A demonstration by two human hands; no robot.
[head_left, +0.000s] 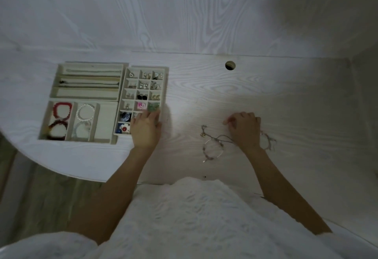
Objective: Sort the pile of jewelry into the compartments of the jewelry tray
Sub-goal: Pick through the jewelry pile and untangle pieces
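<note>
Your left hand (145, 130) lies over the near right corner of the small-compartment jewelry tray (143, 99), fingers fairly straight and reaching into the lower cells beside a green piece (153, 107); whether the fingertips hold anything, I cannot tell. Your right hand (244, 128) rests on the white wood-grain surface (204, 86), well apart from the tray, fingers curled, with thumb and forefinger pinched at something small and reddish (229, 120) that is blurred. The remaining jewelry pile (213, 145) lies just beside and partly under that hand: a thin bracelet loop, a chain, and a strand showing past the wrist. Left of the small-compartment tray, two more trays touch it: one with long slots (88, 82), one holding beaded bracelets (61, 111).
</note>
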